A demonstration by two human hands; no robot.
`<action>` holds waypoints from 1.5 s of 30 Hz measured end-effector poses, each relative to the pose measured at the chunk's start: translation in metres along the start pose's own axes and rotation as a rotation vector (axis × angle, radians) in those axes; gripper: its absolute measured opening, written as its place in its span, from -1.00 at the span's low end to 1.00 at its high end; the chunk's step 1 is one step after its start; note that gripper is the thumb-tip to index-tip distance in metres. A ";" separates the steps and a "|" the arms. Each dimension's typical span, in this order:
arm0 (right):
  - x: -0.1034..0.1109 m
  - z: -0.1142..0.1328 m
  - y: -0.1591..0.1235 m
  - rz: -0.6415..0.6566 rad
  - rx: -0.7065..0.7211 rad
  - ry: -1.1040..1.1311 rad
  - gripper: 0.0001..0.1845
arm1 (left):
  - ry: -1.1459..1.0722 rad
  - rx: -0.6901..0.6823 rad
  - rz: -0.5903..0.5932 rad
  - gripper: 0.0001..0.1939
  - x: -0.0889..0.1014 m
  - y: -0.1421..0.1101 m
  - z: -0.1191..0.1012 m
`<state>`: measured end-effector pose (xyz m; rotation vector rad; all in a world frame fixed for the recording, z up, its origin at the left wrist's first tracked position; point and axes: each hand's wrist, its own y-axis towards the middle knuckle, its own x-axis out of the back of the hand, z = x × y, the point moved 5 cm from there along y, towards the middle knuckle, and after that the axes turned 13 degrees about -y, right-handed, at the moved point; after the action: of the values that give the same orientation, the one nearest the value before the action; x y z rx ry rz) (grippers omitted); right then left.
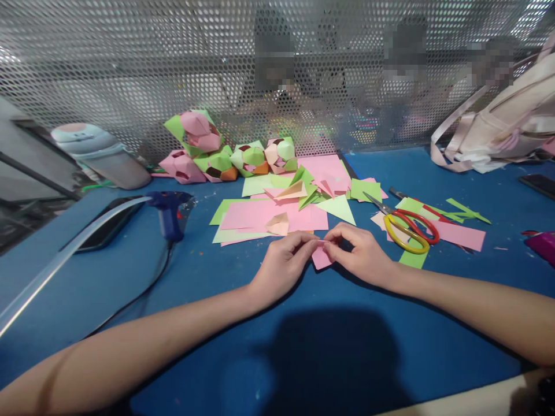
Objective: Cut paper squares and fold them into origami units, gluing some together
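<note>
My left hand (pixel 284 261) and my right hand (pixel 362 251) meet over a small pink paper piece (pixel 321 257) on the blue table (pixel 217 300). Both hands pinch the paper's upper edge with thumb and fingers closed. Just beyond them lies a spread of pink and green paper sheets (pixel 269 216) with folded triangles on top. Several folded paper balls (pixel 225 153) in pink, green and orange are stacked at the back.
Scissors (pixel 407 228) with red and yellow handles lie right of my hands on paper scraps. A blue glue gun (pixel 170 214) with its cord stands at left, beside a phone (pixel 106 225) and a bottle (pixel 99 153). A bag (pixel 507 127) rests back right against the perforated metal wall.
</note>
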<state>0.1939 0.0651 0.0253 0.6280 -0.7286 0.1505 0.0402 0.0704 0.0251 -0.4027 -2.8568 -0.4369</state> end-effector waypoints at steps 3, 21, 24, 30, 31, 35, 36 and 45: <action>0.001 0.001 0.000 0.005 -0.008 -0.004 -0.91 | -0.014 0.013 0.008 -0.82 -0.001 -0.001 0.003; 0.004 0.002 0.002 -0.006 -0.049 -0.008 -0.87 | -0.143 0.086 0.024 -0.80 -0.001 0.000 0.004; 0.005 0.002 0.002 -0.005 -0.051 0.004 -0.87 | -0.189 0.122 0.004 -0.82 0.000 0.001 0.006; 0.004 0.003 0.002 -0.002 0.011 0.034 -0.90 | -0.130 0.074 0.016 -0.85 -0.001 0.002 0.006; 0.003 0.003 0.002 -0.004 0.017 0.032 -0.90 | -0.115 0.069 0.024 -0.84 -0.002 0.002 0.006; 0.003 0.002 0.001 -0.016 0.024 0.002 -0.87 | -0.077 0.050 0.042 -0.84 -0.003 0.001 0.006; 0.003 0.002 0.000 -0.018 0.030 -0.006 -0.87 | -0.077 0.044 0.047 -0.84 -0.003 0.000 0.006; 0.002 0.006 0.000 -0.015 0.066 -0.012 -0.90 | -0.062 0.012 0.025 -0.85 0.000 0.000 0.005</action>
<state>0.1919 0.0620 0.0297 0.6974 -0.7331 0.1579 0.0399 0.0720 0.0207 -0.4577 -2.9092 -0.4090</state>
